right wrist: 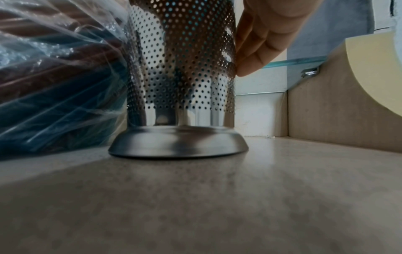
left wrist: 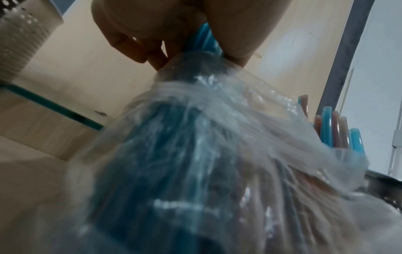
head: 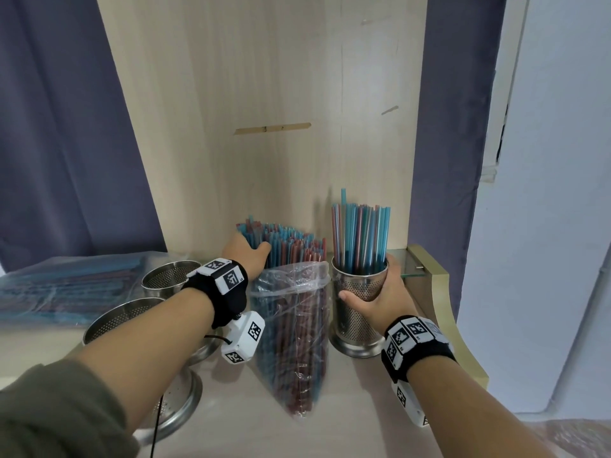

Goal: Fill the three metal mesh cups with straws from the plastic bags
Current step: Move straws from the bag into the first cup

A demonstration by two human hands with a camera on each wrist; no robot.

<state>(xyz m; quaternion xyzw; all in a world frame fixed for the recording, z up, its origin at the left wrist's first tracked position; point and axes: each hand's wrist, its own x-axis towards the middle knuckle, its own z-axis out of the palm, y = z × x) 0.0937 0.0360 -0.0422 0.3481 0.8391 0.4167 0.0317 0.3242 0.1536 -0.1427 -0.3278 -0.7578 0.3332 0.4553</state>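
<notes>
The left hand [head: 246, 251] grip pinches upright straws [head: 281, 246] in the bag [head: 291, 325], immediately left of the right-hand [head: 380, 292]-held cup [head: 358, 292].

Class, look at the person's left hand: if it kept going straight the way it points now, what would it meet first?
Probably the wooden back panel. The left hand already grips straws from the open bag, pointing away from the person; depth is unclear.
</notes>
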